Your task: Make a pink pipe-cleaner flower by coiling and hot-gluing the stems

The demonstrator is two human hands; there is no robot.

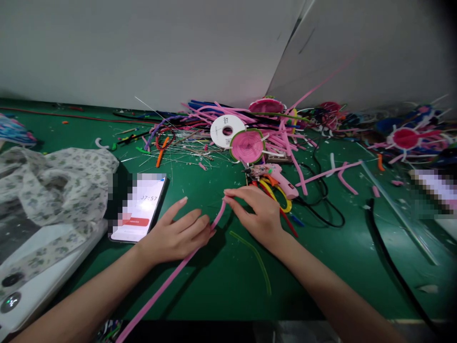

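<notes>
A long pink fuzzy strip runs from the bottom edge up through my left hand, whose fingers curl round it while the thumb sticks out. My right hand pinches the strip's upper end between thumb and fingertips. Between the two hands a short piece of the strip bends upward. Below my right hand, a thin green strip lies curved on the table. Just beyond that hand are a pink glue gun and yellow-handled scissors.
On the green table, a phone lies left of my left hand, beside a patterned cloth. A white spool, a pink disc and heaped strips lie behind. A black cable lies right.
</notes>
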